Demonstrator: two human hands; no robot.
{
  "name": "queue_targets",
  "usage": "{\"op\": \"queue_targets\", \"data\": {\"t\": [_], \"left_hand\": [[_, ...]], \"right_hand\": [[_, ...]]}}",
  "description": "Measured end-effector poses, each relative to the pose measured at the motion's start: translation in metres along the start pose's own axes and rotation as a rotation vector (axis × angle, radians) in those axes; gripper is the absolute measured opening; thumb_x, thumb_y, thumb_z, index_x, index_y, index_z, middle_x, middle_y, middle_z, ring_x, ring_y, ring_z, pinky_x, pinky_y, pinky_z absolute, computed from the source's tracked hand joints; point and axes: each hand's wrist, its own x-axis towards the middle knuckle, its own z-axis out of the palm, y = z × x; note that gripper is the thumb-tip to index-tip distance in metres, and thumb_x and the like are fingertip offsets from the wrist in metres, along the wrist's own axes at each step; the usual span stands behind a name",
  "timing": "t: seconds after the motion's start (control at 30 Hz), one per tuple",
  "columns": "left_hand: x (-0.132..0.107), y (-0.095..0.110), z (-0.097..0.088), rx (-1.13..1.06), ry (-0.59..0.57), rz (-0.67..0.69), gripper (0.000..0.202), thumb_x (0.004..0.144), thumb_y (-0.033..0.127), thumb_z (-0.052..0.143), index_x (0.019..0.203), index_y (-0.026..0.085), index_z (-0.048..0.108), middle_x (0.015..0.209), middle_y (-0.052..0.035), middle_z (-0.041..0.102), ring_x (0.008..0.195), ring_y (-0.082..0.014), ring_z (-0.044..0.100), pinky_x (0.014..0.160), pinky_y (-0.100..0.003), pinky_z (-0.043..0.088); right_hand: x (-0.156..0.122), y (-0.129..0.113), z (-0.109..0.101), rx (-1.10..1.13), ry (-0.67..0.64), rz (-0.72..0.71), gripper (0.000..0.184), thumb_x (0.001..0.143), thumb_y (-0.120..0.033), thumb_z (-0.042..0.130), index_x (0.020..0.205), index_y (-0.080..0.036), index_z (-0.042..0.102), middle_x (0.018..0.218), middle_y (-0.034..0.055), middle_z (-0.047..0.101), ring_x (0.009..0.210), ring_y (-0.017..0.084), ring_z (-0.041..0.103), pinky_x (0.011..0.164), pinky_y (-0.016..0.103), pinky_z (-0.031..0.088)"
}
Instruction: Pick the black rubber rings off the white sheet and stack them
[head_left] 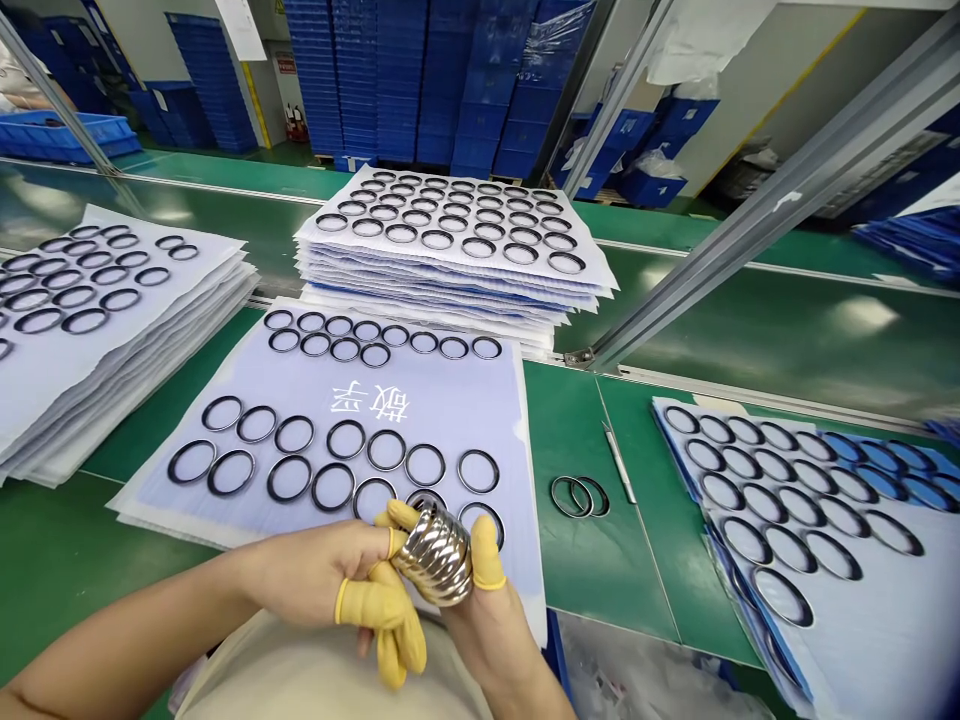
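Observation:
A stack of shiny metal rings (437, 556) is held in front of my body, above the near edge of a white sheet (420, 385). My right hand (491, 620) grips the stack, its thumb in a yellow finger cot along the right end. At the left end, my left hand (341, 580) pinches the rings with thumb and a finger; its other fingers, also in yellow cots, curl below. Dark-edged rings (386, 450) lie in rows on the sheet, around bare paper with white written characters (371, 402). The held stack and fingers hide some rings.
Behind is a tall pile of ring-covered sheets (450, 275); another pile (127, 350) stands left. Two loose rings (571, 497) and a slim knife-like tool (619, 463) lie right on the green table (600, 570). More rings cover sheets (885, 610) far right. A metal post (750, 210) slants behind.

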Motion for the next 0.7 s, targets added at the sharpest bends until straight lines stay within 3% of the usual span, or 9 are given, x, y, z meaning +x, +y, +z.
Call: {"op": "queue_targets", "data": {"t": [0.27, 0.4, 0.57, 0.7], "left_hand": [[-0.002, 0.001, -0.002, -0.07, -0.039, 0.091, 0.048, 0.086, 0.056, 0.054, 0.095, 0.01, 0.06, 0.085, -0.0143, 0.074, 0.07, -0.0182, 0.071, 0.053, -0.021, 0.052], [-0.002, 0.0, -0.001, -0.046, -0.018, 0.123, 0.054, 0.085, 0.061, 0.049, 0.097, 0.01, 0.06, 0.086, -0.016, 0.074, 0.074, -0.0201, 0.071, 0.057, -0.024, 0.054], [-0.001, 0.0, 0.0, -0.006, -0.022, 0.179, 0.063, 0.086, 0.064, 0.041, 0.104, 0.007, 0.059, 0.09, -0.0191, 0.072, 0.077, -0.0226, 0.07, 0.061, -0.029, 0.056], [0.001, -0.001, 0.0, 0.034, -0.019, 0.192, 0.069, 0.087, 0.067, 0.035, 0.104, 0.005, 0.061, 0.089, -0.0205, 0.071, 0.077, -0.0243, 0.069, 0.062, -0.031, 0.056]], "right_hand": [[0.001, -0.002, 0.001, 0.061, -0.082, -0.006, 0.075, 0.077, -0.08, 0.036, 0.101, -0.02, 0.075, 0.104, 0.0107, 0.074, 0.113, 0.031, 0.059, 0.107, 0.048, 0.031], [-0.003, -0.002, 0.002, 0.022, -0.109, -0.04, 0.072, 0.075, -0.08, 0.04, 0.101, -0.022, 0.075, 0.103, 0.0096, 0.075, 0.111, 0.032, 0.06, 0.104, 0.05, 0.035], [-0.009, 0.001, 0.0, -0.058, -0.131, -0.175, 0.073, 0.079, -0.077, 0.038, 0.112, -0.02, 0.069, 0.105, 0.0124, 0.072, 0.108, 0.035, 0.06, 0.098, 0.054, 0.039], [-0.012, 0.002, 0.002, -0.101, -0.109, -0.244, 0.076, 0.077, -0.077, 0.042, 0.122, -0.018, 0.06, 0.102, 0.014, 0.071, 0.093, 0.036, 0.065, 0.089, 0.056, 0.044]]}}
